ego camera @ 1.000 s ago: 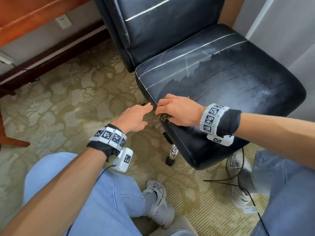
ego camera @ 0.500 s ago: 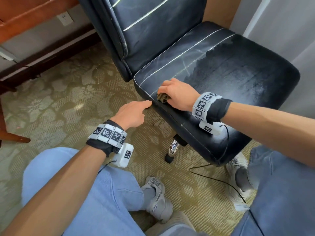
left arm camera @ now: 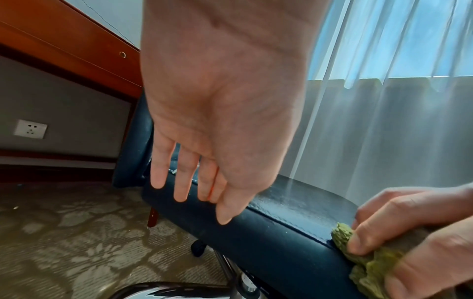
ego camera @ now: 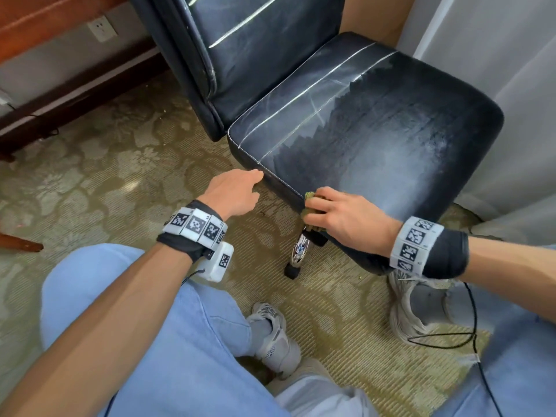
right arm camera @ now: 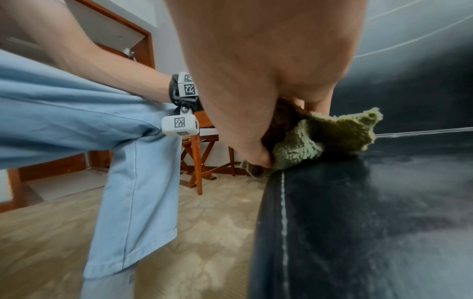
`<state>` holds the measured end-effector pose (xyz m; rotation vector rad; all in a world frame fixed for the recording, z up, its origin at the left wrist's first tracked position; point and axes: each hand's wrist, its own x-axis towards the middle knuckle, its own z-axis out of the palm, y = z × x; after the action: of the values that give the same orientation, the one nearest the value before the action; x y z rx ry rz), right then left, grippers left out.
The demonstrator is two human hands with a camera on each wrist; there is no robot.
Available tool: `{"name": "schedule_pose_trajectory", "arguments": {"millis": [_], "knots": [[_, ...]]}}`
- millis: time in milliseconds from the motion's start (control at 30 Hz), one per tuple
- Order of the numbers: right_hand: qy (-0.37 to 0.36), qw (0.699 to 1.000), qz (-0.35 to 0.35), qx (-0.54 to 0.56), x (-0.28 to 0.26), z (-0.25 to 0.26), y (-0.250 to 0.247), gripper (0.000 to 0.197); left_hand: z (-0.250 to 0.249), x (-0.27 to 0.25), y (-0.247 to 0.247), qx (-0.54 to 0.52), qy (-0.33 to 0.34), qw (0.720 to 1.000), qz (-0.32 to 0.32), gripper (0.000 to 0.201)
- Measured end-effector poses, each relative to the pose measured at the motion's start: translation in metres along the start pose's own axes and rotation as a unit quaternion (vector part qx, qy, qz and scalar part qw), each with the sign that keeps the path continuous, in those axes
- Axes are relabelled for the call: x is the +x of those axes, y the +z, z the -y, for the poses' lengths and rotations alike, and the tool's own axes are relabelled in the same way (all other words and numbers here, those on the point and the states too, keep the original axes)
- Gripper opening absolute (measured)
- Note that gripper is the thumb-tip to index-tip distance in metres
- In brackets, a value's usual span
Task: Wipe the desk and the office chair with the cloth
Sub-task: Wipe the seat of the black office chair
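A black leather office chair [ego camera: 376, 139] stands on the carpet, its seat dusty with white scuff lines. My right hand [ego camera: 337, 215] grips a bunched green cloth [ego camera: 310, 196] and presses it on the seat's near side edge [right arm camera: 307, 202]. The same cloth [left arm camera: 368, 261] [right arm camera: 332, 135] bulges out between the fingers. My left hand [ego camera: 237, 188] hangs relaxed with straight fingers [left arm camera: 181, 182] beside the seat's left front corner, its thumb tip at the edge and holding nothing. The reddish wooden desk [ego camera: 36, 19] is at the upper left.
The chair's chrome base leg and castor [ego camera: 296, 257] stick out under the seat near my right hand. My knees and shoes [ego camera: 276, 341] are on the patterned carpet [ego camera: 90, 182]. A wall socket [ego camera: 102, 28] sits under the desk. Curtains [ego camera: 511, 70] hang right of the chair. A wooden stand [right arm camera: 197, 157] is behind.
My right hand has slid the cloth along the seat's side edge towards me, away from the corner by the backrest. The left hand stays near the seat corner.
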<state>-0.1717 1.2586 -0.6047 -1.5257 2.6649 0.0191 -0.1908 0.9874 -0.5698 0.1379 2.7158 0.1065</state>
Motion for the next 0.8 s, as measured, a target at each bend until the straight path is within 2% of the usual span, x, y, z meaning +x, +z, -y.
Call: {"name": "schedule_pose_trajectory", "arguments": {"millis": [133, 267, 367, 633, 800], "knots": [[0.031, 0.999, 0.005, 0.023, -0.023, 0.004, 0.000, 0.029, -0.013, -0.007, -0.007, 0.024, -0.005, 1.000, 0.010, 0.057], [0.047, 0.998, 0.016, 0.037, -0.022, -0.001, -0.007, 0.030, -0.019, -0.012, -0.005, 0.019, 0.002, 1.000, 0.024, 0.056], [0.047, 0.998, 0.016, 0.043, -0.012, 0.000, -0.012, 0.026, -0.015, -0.010, -0.001, 0.016, 0.015, 0.999, 0.037, 0.054], [0.039, 0.998, 0.001, 0.049, 0.049, -0.003, -0.013, 0.039, -0.009, -0.007, -0.002, 0.017, 0.030, 0.999, 0.040, 0.050], [0.039, 0.997, -0.004, 0.067, 0.048, -0.007, -0.011, 0.040, 0.002, -0.004, -0.007, 0.017, 0.042, 0.998, 0.043, 0.050]]}}
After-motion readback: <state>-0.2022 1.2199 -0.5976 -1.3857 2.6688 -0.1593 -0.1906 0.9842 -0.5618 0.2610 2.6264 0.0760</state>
